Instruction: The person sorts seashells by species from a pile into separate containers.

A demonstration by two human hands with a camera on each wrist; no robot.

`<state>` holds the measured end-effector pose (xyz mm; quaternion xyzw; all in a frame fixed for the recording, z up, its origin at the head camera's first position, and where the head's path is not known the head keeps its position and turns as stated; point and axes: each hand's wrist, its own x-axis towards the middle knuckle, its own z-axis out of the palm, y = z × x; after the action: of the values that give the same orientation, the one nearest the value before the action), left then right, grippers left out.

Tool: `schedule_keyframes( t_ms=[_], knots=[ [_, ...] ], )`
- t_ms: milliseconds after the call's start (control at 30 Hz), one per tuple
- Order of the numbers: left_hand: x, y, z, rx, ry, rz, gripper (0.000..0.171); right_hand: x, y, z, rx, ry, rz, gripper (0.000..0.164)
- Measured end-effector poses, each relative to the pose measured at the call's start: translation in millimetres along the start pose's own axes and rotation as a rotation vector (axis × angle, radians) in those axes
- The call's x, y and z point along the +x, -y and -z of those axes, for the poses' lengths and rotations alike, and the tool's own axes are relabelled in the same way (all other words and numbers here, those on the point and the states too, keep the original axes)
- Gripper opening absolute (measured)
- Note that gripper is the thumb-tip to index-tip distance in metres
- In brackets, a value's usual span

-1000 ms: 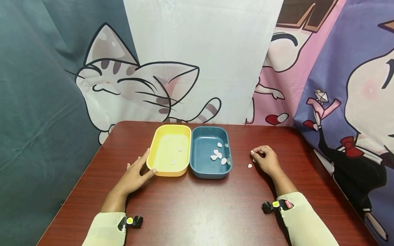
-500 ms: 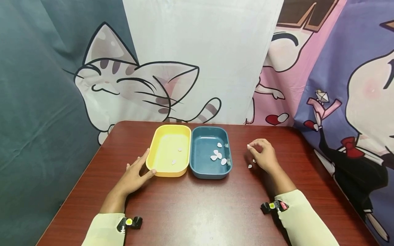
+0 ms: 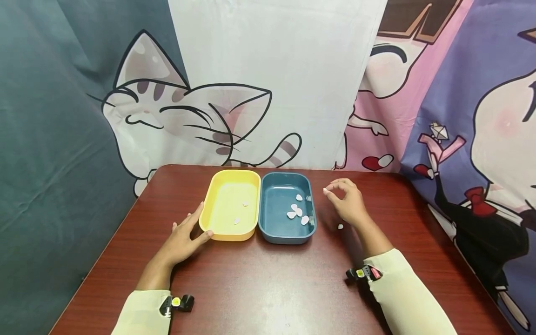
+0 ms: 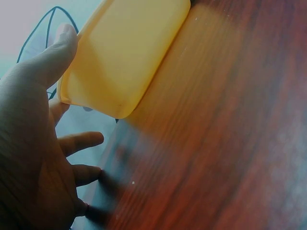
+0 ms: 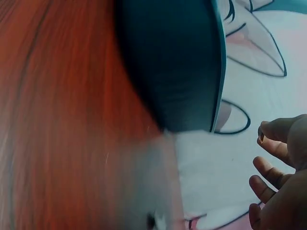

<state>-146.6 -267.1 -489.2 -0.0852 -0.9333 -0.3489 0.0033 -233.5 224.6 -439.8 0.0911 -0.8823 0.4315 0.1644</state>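
Thumb and forefinger of my right hand (image 3: 348, 203) pinch a small white pebble-like piece (image 3: 325, 191) in the air, just right of the blue tray (image 3: 286, 239). In the right wrist view the fingertips meet at the right side, beyond the tray's dark wall (image 5: 177, 72). My left hand (image 3: 181, 242) touches the yellow tray (image 3: 231, 236) at its left side and near corner, fingers spread and fairly straight. The left wrist view shows the thumb (image 4: 64, 45) at that tray's rim. Several white pieces (image 3: 291, 215) lie in the blue tray, and two paler ones (image 3: 236, 221) in the yellow.
One loose white piece (image 3: 340, 226) lies on the reddish-brown table (image 3: 268, 288), below the right hand. The two trays stand side by side at the back middle. Behind the table hangs a cartoon-printed cloth (image 3: 310, 83). Both forearms wear small wrist cameras (image 3: 177, 302).
My right hand has lifted from the table with the white piece and moved left and away from me, toward the blue tray. The left hand and both trays have stayed put.
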Motion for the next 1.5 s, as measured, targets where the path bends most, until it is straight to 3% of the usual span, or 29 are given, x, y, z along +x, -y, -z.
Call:
schedule_keyframes(
  t_ms=[433, 867, 1133, 1500],
  knots=[
    [-0.7, 0.6, -2.3, 0.004, -0.006, 0.001, 0.094, 12, 54, -33, -0.015, 0.073, 0.005, 0.015],
    [-0.4, -0.2, 2.5, 0.001, -0.008, 0.0, 0.095, 6, 99, -74, -0.025, 0.156, -0.006, 0.014],
    [0.4, -0.4, 1.9, 0.016, 0.005, 0.009, 0.095, 0, 120, -102, -0.031, 0.247, -0.031, 0.012],
    [0.4, 1.5, 1.2, 0.014, -0.002, 0.0, 0.094, -1, 142, -126, -0.013, 0.301, -0.005, 0.012]
  ],
)
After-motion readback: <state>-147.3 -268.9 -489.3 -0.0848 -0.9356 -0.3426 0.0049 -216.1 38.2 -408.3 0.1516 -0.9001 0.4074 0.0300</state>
